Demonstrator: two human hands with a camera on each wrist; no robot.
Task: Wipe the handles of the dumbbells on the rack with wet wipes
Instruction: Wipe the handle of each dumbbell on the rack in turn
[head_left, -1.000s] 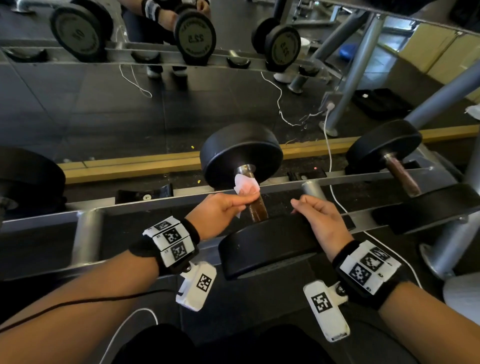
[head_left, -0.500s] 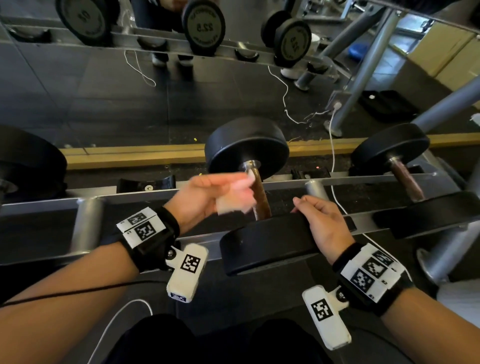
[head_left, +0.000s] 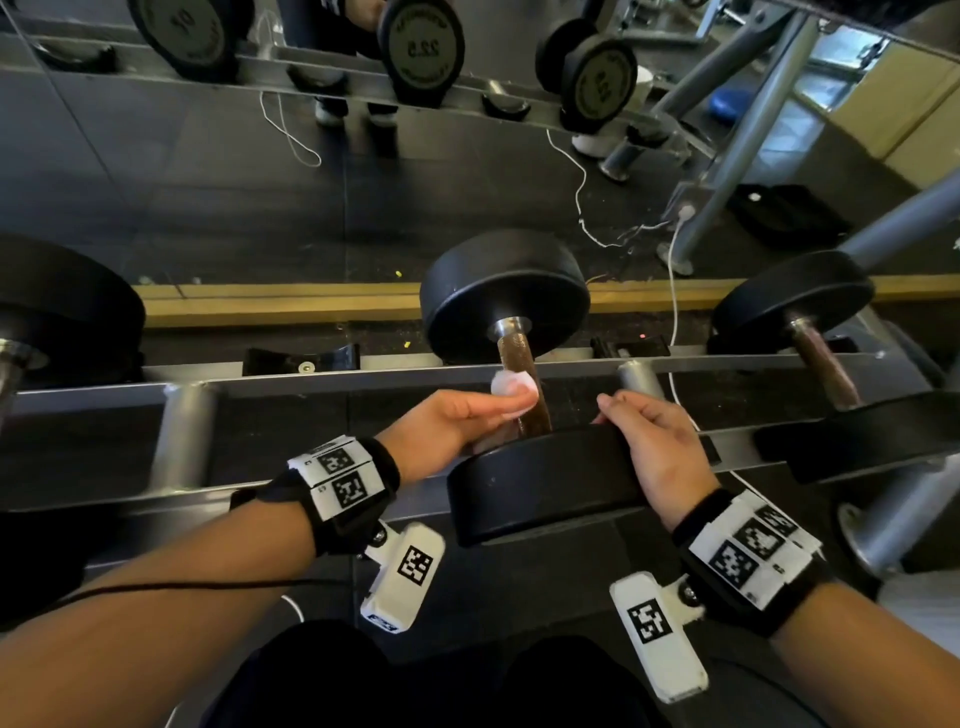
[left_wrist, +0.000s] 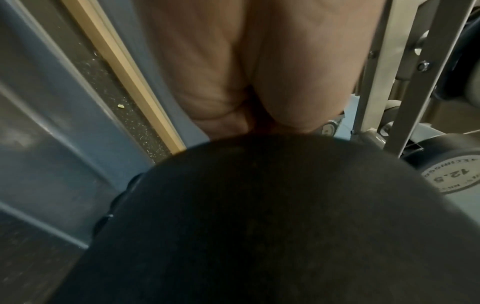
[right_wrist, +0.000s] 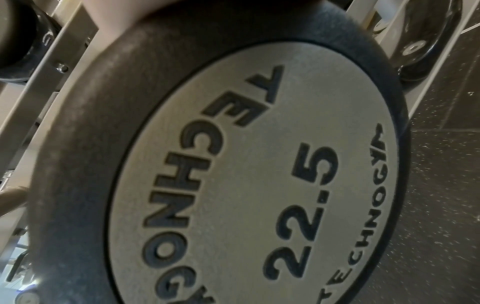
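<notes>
The rack (head_left: 363, 382) is the biggest thing in view, a grey metal frame whose two rails cross the head view from left to right, with a mirror behind it. On it, in the middle, lies the dumbbell (head_left: 540, 483) being cleaned, its near black head towards the person and its far head up against the back rail; the right wrist view shows the plate on its end marked 22.5, so it is surely heavy, rigid and best left lying in its cradle rather than lifted. Another dumbbell (head_left: 795, 296) lies to its right, well apart. The handle (head_left: 522, 387) between the two heads is a brownish, rough-looking bar, stiff and likely grippy, and that is the place to work. The right hand (head_left: 657, 447) rests over the upper right edge of the near head, fingers curled on the rim, seemingly steadying it. The left hand (head_left: 452, 423) reaches to the handle from the left, thumb and fingers pinched together on the wet wipe (head_left: 511, 387), which touches the bar about midway along. The wipe is small, white, soft and limp, probably slippery when damp, so it needs a firm pinch and should be wrapped round the bar. The left wrist view shows only palm and black rubber, no fingertips.
</notes>
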